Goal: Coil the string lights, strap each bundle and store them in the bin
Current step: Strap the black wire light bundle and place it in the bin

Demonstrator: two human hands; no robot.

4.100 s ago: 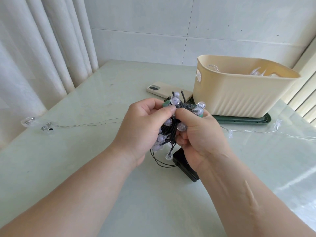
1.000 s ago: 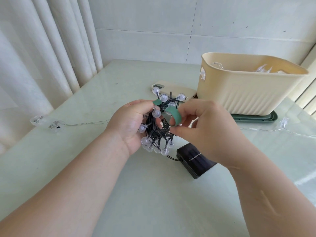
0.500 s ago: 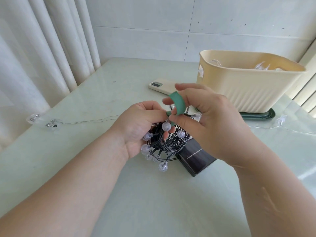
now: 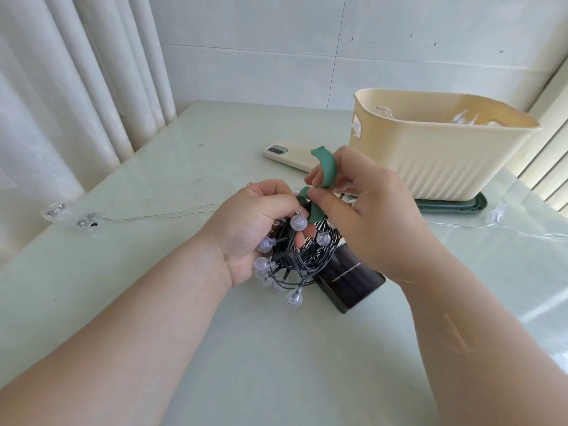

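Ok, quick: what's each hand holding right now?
Left hand: grips the coiled string lights.
Right hand: pinches the green strap.

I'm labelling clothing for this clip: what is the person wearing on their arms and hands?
No sleeves show: both forearms are bare to the frame edge. The left hand and right hand are ungloved, and neither wrist carries a watch or band. A long narrow mark runs along the right forearm.
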